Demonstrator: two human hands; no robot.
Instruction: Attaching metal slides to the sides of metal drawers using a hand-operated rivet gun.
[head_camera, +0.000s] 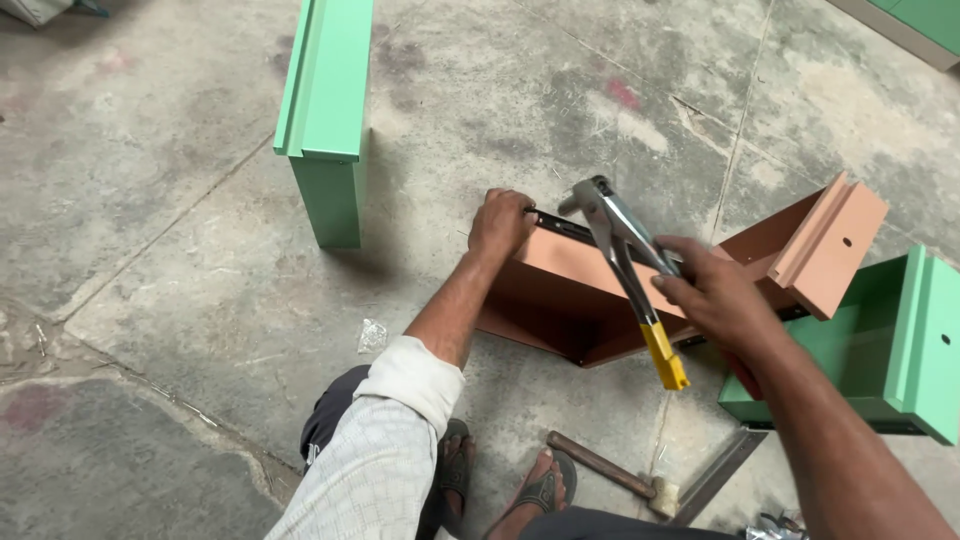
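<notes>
Gripping the far corner of a terracotta metal drawer (560, 290), L hand (500, 222) has fingers curled over the top edge, by a black slide rail (562, 228). Drawer sits on concrete floor (180, 250), open side toward the camera. R hand (712, 295) closed round handles of a hand riveter (625, 262), yellow grip end pointing down, nose at the drawer's upper edge near L hand. Green drawer (900, 350) just R of it, touching or not: can't tell. Green panel (325, 110) stands well apart, upper L. Hammer (610, 472) lies by sandalled feet.
</notes>
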